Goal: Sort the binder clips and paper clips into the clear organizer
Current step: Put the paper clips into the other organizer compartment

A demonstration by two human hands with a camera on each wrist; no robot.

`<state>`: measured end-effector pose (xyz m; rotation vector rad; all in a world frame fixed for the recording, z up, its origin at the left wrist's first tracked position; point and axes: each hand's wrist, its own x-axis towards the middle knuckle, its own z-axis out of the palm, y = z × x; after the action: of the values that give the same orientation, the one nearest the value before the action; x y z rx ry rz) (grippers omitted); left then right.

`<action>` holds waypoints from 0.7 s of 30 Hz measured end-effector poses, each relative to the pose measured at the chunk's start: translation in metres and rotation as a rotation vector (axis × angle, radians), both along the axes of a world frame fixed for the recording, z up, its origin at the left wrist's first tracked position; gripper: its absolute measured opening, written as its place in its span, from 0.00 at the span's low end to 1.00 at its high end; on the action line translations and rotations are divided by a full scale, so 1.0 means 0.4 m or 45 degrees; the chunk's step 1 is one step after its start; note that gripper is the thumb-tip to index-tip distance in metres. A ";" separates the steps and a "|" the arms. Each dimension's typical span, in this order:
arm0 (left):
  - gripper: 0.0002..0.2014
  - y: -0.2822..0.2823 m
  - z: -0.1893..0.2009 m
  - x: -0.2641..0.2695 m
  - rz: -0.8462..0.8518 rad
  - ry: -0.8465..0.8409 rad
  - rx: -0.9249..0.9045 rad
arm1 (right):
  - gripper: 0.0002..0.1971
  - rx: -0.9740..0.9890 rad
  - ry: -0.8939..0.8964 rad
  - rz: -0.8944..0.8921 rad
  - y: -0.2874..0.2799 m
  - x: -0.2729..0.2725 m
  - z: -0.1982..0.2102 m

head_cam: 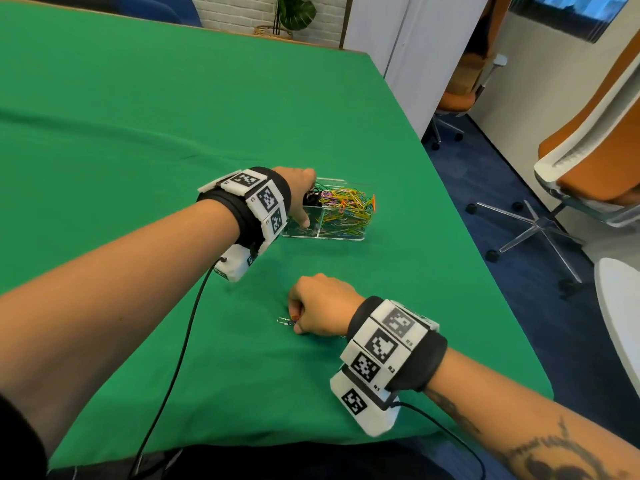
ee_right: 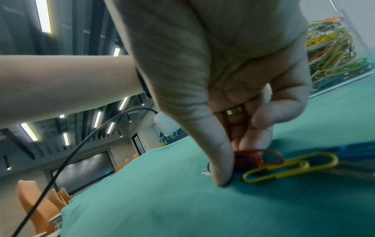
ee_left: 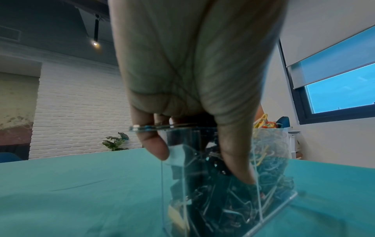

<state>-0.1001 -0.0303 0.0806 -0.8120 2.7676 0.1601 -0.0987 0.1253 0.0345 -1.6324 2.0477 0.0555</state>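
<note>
The clear organizer [head_cam: 341, 238] stands on the green cloth, right of centre. Its right compartments hold a heap of coloured paper clips [head_cam: 348, 206]; black binder clips [ee_left: 213, 163] fill a left one. My left hand [head_cam: 302, 199] grips the organizer's left end, its thumb [ee_left: 235, 160] reaching down the wall and another finger [ee_left: 157, 146] curled over the rim. Nearer to me, my right hand [head_cam: 297, 318] pinches a red paper clip [ee_right: 261, 157] against the cloth. A yellow paper clip [ee_right: 290, 166] and a blue one lie beside it. A pale clip [head_cam: 283, 320] pokes out left of the fingers.
The table's right edge [head_cam: 460, 216] drops to a blue floor with orange office chairs [head_cam: 595, 161]. Black cables [head_cam: 173, 372] run from both wrist bands toward me. Green cloth [head_cam: 138, 140] stretches left and behind the organizer. A potted plant [head_cam: 294, 12] stands beyond the far edge.
</note>
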 end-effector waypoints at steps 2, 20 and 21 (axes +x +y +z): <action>0.37 -0.001 -0.001 0.000 -0.004 0.003 0.000 | 0.09 0.010 -0.015 0.011 0.002 -0.001 -0.005; 0.35 -0.004 0.000 0.000 0.006 0.027 0.011 | 0.09 -0.900 -0.156 -0.535 -0.111 -0.323 0.152; 0.35 -0.003 -0.001 0.000 0.008 0.025 0.011 | 0.09 -0.867 -0.172 -0.514 -0.116 -0.325 0.142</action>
<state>-0.1003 -0.0316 0.0803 -0.8210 2.7810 0.1820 -0.2286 0.0790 0.0913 -1.4638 2.3863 -0.9554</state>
